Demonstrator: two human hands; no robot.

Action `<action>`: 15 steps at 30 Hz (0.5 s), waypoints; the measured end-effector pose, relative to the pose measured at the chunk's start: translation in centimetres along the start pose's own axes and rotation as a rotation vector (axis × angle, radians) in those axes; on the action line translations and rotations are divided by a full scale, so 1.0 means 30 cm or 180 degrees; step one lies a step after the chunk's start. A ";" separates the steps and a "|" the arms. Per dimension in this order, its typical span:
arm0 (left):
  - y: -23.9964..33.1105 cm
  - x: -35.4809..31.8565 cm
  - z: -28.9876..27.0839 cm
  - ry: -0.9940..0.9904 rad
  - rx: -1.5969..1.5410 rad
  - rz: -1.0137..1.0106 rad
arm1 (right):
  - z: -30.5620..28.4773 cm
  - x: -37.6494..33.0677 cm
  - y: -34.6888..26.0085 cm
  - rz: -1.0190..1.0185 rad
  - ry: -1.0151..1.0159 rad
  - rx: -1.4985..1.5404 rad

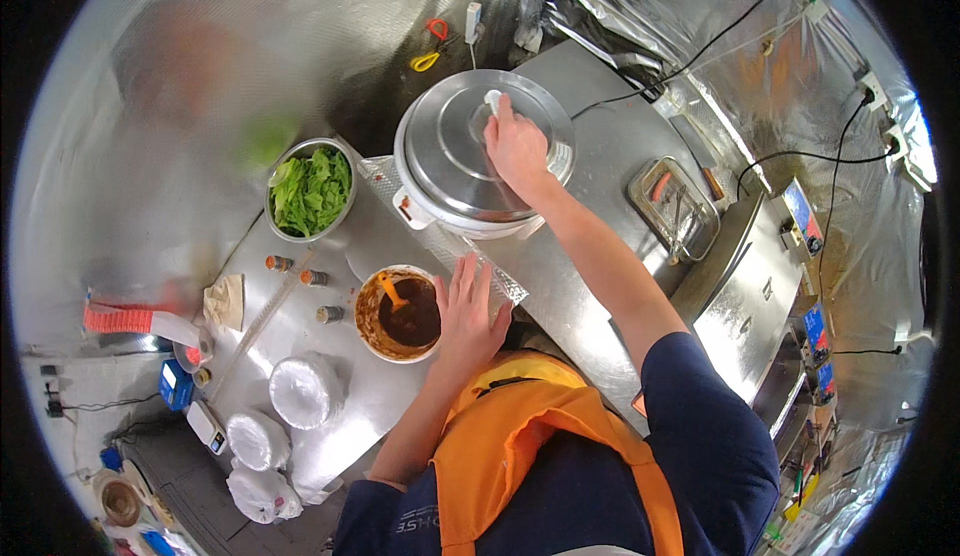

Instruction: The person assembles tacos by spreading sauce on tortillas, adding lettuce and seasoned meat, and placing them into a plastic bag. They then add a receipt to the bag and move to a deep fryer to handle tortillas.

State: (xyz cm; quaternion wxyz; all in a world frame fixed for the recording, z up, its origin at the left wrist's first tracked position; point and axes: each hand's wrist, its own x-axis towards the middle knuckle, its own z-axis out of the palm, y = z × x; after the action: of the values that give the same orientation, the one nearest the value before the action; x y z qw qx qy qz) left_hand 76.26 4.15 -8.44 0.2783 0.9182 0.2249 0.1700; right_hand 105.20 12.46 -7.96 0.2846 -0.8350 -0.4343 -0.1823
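Note:
A large round white cooker (415, 184) with a silver metal lid (440, 146) stands at the back of the steel counter. My right hand (519, 154) reaches out to the small white knob (493, 101) on the lid, its fingers closed about it. The lid sits on the cooker. My left hand (466, 321) lies with its fingers stretched out at the right rim of a white bowl (372, 331) and holds nothing. Dark brown sauce (412, 324) partly fills that bowl, and an orange spatula (391, 294) stands in it. Red-brown smears coat the bowl's inner wall.
Left of the cooker is a metal bowl (350, 196) of green lettuce (312, 192). Small spice jars (314, 278) and plastic-wrapped containers (303, 393) are on the counter. A metal tray (708, 241) with tongs lies to the right. A black cable (625, 96) runs behind.

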 end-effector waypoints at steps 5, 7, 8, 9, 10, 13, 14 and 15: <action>-0.075 -0.118 -0.007 0.0088 -0.0336 -0.0005 | -0.045 -0.006 -0.033 0.0265 -0.0392 -0.0371; -0.085 -0.119 0.010 0.0184 -0.0446 0.0246 | -0.105 -0.035 -0.037 0.0504 -0.0223 -0.0545; -0.103 -0.126 0.014 0.0268 -0.0505 0.0369 | -0.147 -0.063 -0.085 0.0578 0.0006 -0.0125; -0.111 -0.127 0.026 0.0293 -0.0640 0.0560 | -0.215 -0.107 -0.132 0.0531 0.0131 0.0144; -0.084 -0.119 -0.005 0.0035 -0.0770 0.0461 | -0.223 -0.162 -0.084 0.0181 0.0422 0.0149; -0.084 -0.124 0.019 -0.0520 -0.0802 0.0598 | -0.364 -0.404 -0.099 -0.0064 0.0509 0.0079; -0.061 -0.117 0.023 -0.0771 -0.0991 0.0533 | -0.467 -0.505 -0.126 0.0195 0.0273 0.0408; -0.021 -0.114 0.038 -0.1024 -0.1150 0.0470 | -0.534 -0.624 -0.095 0.0215 0.0107 0.0429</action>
State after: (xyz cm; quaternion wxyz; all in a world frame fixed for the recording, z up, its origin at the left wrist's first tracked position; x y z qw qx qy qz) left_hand 73.69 2.39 -10.34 0.4570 0.8827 0.0761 0.0790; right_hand 91.49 -8.00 -5.03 0.3535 -0.8249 -0.4123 -0.1569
